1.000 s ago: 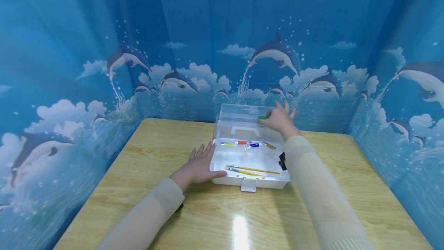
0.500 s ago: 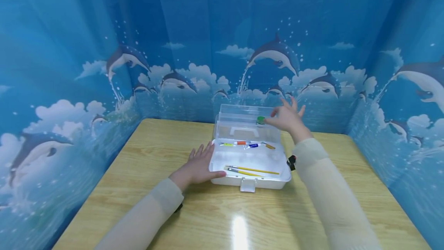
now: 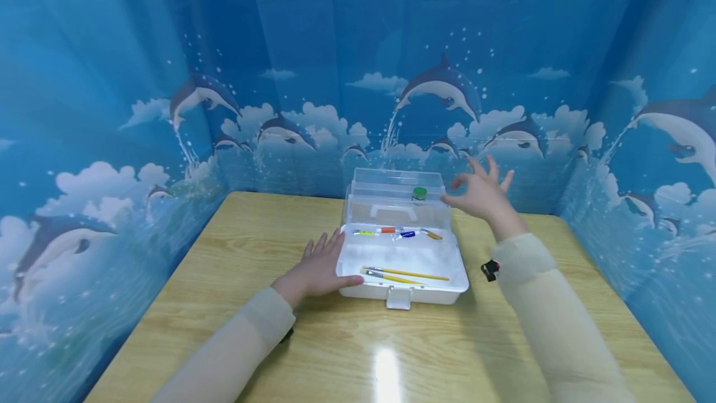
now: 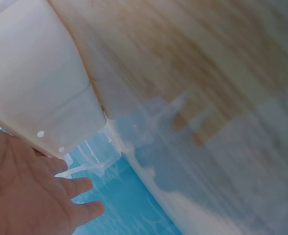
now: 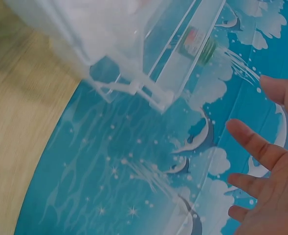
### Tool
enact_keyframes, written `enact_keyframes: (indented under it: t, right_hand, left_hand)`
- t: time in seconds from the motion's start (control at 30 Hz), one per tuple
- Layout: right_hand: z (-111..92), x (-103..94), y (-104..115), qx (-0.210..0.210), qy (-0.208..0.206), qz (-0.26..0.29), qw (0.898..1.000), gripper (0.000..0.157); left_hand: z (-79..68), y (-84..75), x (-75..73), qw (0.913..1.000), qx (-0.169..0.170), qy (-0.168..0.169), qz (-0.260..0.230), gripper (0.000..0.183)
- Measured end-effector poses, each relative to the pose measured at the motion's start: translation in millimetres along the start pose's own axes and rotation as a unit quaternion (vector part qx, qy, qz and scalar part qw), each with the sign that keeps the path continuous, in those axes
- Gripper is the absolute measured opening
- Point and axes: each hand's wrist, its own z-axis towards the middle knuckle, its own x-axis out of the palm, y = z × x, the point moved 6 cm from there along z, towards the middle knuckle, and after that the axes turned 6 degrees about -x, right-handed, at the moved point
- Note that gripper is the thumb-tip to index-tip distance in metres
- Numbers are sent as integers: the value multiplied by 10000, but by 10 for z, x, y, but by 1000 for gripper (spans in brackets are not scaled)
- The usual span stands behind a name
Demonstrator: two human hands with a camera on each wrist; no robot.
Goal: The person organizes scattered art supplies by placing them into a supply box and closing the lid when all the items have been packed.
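Observation:
A white plastic storage box (image 3: 403, 255) with a clear lid (image 3: 397, 178) stands open on the table. In a clear compartment at the lid side sits a small jar with a green cap (image 3: 419, 193), also visible in the right wrist view as a green-capped jar (image 5: 200, 45). My right hand (image 3: 481, 194) is just right of the jar, apart from it, thumb and fingers spread and holding nothing. Against the box's left side rests my left hand (image 3: 319, 269), fingers straight and thumb over the front left rim. In the left wrist view, the left hand (image 4: 31, 186) lies along the white wall.
Inside the box lie two yellow paintbrushes (image 3: 414, 276), a yellow-labelled tube (image 3: 366, 232), an orange-labelled tube (image 3: 387, 230), a blue-labelled tube (image 3: 408, 235) and a brown-ended brush (image 3: 433, 236). A front latch (image 3: 399, 298) hangs down. A dolphin-print curtain (image 3: 347, 79) surrounds the wooden table (image 3: 268, 222).
My right hand has let go of the green-capped jar and moved right, away from it, fingers spreading. The jar stays in the compartment. My left hand has stayed at the box's side.

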Motion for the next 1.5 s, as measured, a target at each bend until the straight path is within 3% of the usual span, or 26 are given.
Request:
enact_keyframes:
  t: [0.57, 1.17, 1.5]
  right_hand:
    - [-380, -87, -368, 79, 24, -100, 9999, 53]
    - [-697, 149, -863, 216, 441, -47, 9988, 70]
    - [-833, 321, -1076, 294, 586, 38, 9978, 71]
  left_hand:
    - [15, 20, 28, 10000, 37, -25, -64, 118]
    - [1, -4, 2, 10000, -60, 46, -25, 122]
    - [11, 13, 19, 9999, -96, 47, -22, 123]
